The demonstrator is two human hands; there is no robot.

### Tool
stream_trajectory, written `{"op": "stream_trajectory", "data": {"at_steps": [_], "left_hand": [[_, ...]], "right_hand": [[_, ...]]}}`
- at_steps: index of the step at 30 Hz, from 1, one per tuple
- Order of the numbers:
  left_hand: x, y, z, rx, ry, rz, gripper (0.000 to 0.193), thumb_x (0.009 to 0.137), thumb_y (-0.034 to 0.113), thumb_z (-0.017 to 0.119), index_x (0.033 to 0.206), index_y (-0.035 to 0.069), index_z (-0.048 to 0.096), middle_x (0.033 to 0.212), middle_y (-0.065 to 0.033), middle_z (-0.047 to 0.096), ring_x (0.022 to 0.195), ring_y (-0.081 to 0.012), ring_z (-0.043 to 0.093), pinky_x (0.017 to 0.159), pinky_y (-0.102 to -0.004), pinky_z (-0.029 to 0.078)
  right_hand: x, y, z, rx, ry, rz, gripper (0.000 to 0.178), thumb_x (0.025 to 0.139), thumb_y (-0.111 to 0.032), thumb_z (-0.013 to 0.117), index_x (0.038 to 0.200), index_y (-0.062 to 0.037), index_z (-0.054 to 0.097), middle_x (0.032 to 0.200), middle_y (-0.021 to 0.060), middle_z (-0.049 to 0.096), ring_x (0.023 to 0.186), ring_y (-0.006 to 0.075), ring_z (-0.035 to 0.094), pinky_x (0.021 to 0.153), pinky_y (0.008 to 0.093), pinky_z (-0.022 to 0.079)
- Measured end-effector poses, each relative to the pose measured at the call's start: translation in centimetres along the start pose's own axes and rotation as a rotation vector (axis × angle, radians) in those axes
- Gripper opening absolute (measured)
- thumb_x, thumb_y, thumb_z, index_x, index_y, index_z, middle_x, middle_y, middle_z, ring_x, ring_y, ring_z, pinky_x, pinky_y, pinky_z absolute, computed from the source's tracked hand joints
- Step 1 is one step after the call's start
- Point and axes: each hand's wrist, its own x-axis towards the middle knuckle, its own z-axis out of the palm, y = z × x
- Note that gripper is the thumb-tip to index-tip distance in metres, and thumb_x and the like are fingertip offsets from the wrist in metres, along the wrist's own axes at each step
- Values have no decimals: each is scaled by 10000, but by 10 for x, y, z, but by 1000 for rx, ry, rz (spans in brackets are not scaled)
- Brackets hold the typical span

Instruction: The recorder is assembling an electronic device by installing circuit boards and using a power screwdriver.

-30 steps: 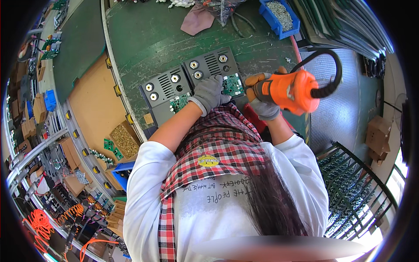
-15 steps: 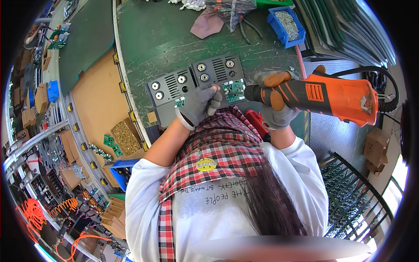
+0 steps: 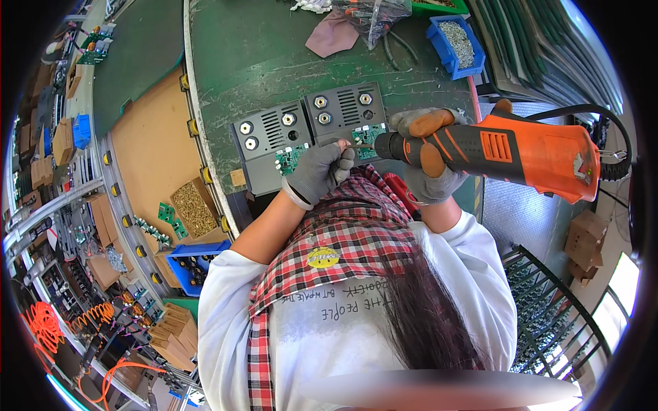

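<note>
— Well, where is the orange driver (image 3: 534,159)?
— In the right hand (image 3: 433,159), whose gloved fingers wrap around it. Its bit (image 3: 363,146) points at the left hand (image 3: 319,172), which is curled.
— Does that one pinch something?
— I cannot tell. Two grey panels (image 3: 258,166) lie near, on the green table (image 3: 240,55).

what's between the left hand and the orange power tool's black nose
The thin bit of the orange power tool, seen over a green circuit board; the head view shows it.
</note>
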Motion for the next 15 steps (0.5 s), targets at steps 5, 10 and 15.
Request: {"op": "stream_trajectory", "data": {"at_steps": [5,10,15], "left_hand": [[2,-8,-2,-16,-57,-18,141,862,195,459,880,55,459,687,-15,457,493,-90,380,392,-199,331],[2,-8,-6,91,-96,25,177,866,231,453,852,55,459,655,1,430,460,-82,341,377,-196,304],[-1,-16,-12,288,177,-44,152,862,144,420,924,17,478,676,-17,469,502,-96,433,431,-222,396]], "right_hand": [[0,-1,1,-47,-57,6,217,707,-143,664,776,16,534,791,93,555,716,176,552,659,289,465],[-3,2,3,-57,-42,35,154,690,-75,628,771,14,534,776,99,557,723,185,556,672,300,467],[4,33,-2,-457,70,-45,111,615,31,566,720,0,551,732,81,568,702,175,551,669,281,453]]}}
